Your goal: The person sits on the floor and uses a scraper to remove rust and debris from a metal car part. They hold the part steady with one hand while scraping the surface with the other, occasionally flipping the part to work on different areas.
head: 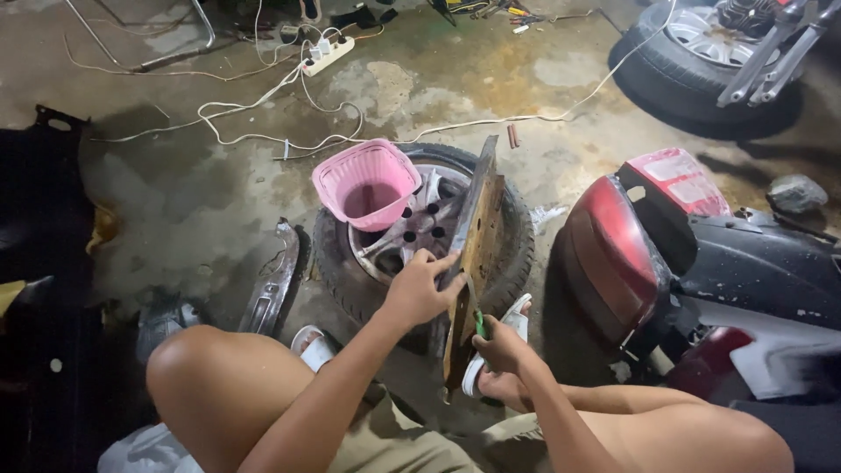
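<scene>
I sit low with both knees up. My left hand [420, 287] grips the edge of a long flat rusty panel [475, 236] that stands on edge across a small wheel with a tyre [517, 232]. My right hand [501, 343] is closed around a green-handled tool [478, 322] held against the lower part of the panel. A pink plastic basket [366, 184] rests tilted on the wheel's rim, just left of the panel.
A red and black scooter rear body [666, 236] lies at right. White cables and a power strip [328, 54] run over the wet concrete floor. Another wheel [692, 52] sits top right. A curved metal trim piece [273, 280] lies left of the tyre.
</scene>
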